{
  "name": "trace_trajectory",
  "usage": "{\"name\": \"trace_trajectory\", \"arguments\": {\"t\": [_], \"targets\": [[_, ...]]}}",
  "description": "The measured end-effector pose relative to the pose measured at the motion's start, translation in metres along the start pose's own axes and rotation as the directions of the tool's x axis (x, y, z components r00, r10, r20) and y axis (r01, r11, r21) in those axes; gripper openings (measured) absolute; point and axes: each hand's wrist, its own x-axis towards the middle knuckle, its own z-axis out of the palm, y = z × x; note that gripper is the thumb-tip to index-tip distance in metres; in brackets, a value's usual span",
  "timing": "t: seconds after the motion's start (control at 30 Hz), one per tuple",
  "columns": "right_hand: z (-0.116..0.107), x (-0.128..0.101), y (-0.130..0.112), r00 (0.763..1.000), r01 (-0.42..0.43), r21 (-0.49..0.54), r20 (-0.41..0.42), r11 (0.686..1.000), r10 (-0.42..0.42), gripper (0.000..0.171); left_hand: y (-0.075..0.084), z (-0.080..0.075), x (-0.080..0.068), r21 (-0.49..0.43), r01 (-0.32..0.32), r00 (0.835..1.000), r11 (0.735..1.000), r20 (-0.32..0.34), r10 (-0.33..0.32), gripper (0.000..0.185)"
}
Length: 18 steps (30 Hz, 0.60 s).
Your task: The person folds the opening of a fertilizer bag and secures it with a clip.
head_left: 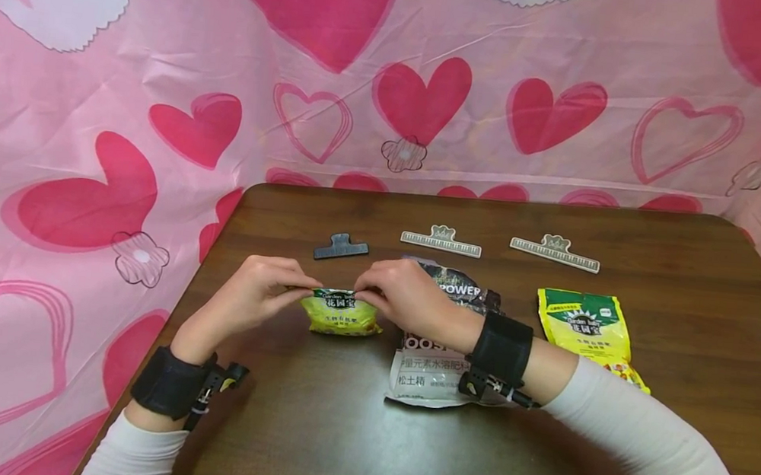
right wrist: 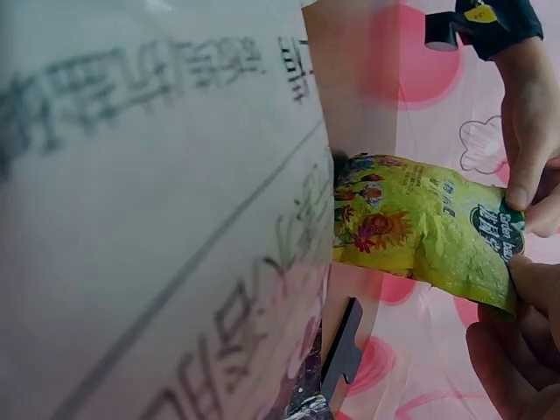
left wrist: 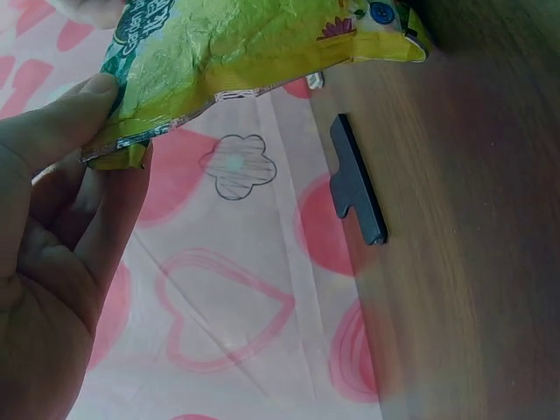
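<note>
A yellow-and-green fertilizer bag (head_left: 343, 320) is held by its top edge between both hands. My left hand (head_left: 252, 300) pinches the top left corner with thumb and fingers, and my right hand (head_left: 409, 295) pinches the top right corner. In the left wrist view, the thumb of the left hand (left wrist: 54, 201) presses the green top of the bag (left wrist: 236, 52). The right wrist view has the right hand (right wrist: 529, 337) at the opposite corner, with the flowers printed on the bag (right wrist: 411, 219) showing lower down. The green top looks folded over.
A larger black-and-white bag (head_left: 424, 383) lies under my right forearm and fills much of the right wrist view. Another yellow-and-green bag (head_left: 585, 330) lies to the right. Behind are a dark clip (head_left: 341, 248) and two pale ruler-like clips (head_left: 441, 242), (head_left: 555, 253) on the wooden table (head_left: 308, 422).
</note>
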Motion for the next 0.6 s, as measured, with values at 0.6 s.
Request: {"name": "trace_trajectory", "arguments": {"t": [0.6], "targets": [[-0.0033, -0.0079, 0.0077, 1.0, -0.004, 0.033, -0.003, 0.999, 0.004, 0.009, -0.0024, -0.0022, -0.0044, -0.006, 0.022, 1.0, 1.0, -0.008, -0.022, 0.028]]}}
